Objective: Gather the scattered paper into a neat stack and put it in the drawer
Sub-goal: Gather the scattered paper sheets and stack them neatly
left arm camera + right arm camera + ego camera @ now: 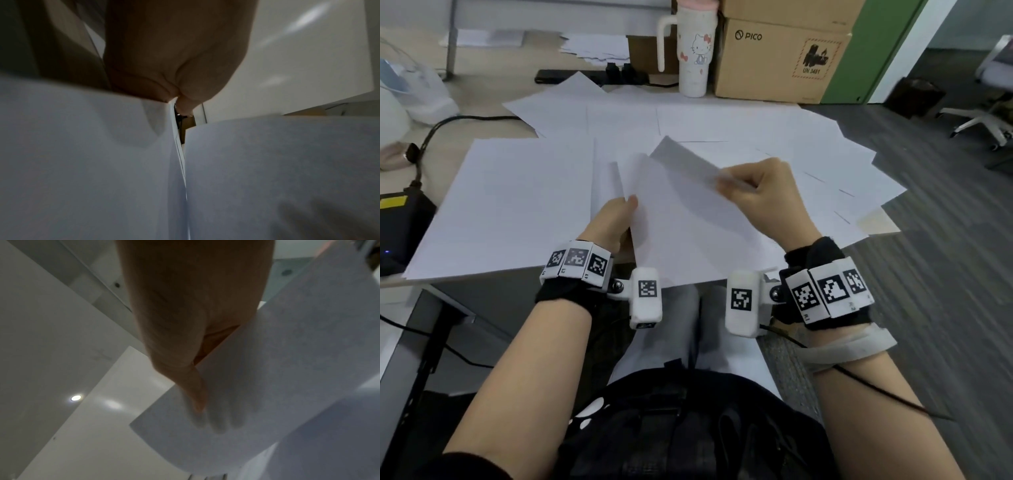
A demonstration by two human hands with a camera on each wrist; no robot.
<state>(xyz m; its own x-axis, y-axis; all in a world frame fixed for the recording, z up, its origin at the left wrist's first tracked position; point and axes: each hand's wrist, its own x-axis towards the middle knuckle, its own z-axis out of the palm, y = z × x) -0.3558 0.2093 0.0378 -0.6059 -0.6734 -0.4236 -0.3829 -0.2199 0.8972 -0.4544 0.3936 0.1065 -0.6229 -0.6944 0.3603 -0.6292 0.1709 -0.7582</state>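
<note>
Paper sheets lie fanned across the worktop, light, floppy and slippery, best pinched at edges: left hand pinches several, right hand pinches one lifted toward two o'clock.

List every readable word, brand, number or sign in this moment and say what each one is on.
"PICO": on the cardboard box, with a round logo before it.
"UN 3481": same box, on the battery hazard label.
Cat cartoon, no words: on the tumbler.
Square coded markers on the wrist bands: small characters below them are too blurred to read.
Yellow label on the black device: unreadable.
Paper sheets: blank.
</note>
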